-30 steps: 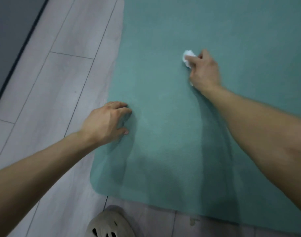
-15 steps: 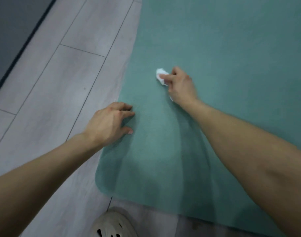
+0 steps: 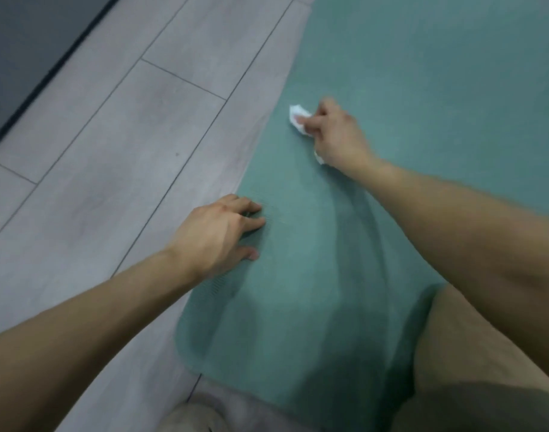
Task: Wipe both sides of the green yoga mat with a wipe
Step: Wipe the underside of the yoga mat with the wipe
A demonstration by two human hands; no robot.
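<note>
The green yoga mat point(image 3: 423, 73) lies flat on the floor and fills the right part of the view; its rounded near-left corner is close to me. My right hand point(image 3: 337, 135) grips a crumpled white wipe point(image 3: 298, 118) and presses it onto the mat near the left edge. A bit of the wipe sticks out under the heel of that hand. My left hand point(image 3: 217, 232) rests on the mat's left edge with spread, bent fingers, holding nothing.
Grey wood-look floor planks point(image 3: 126, 135) lie to the left of the mat. A dark panel point(image 3: 27, 42) fills the far left corner. A pale shoe point(image 3: 189, 419) shows at the bottom edge, and my bare knee point(image 3: 472, 353) rests on the mat at bottom right.
My right hand has slid the wipe leftward and nearer, toward the mat's left edge. My left hand has stayed on the mat's edge. My knee has come into view at bottom right.
</note>
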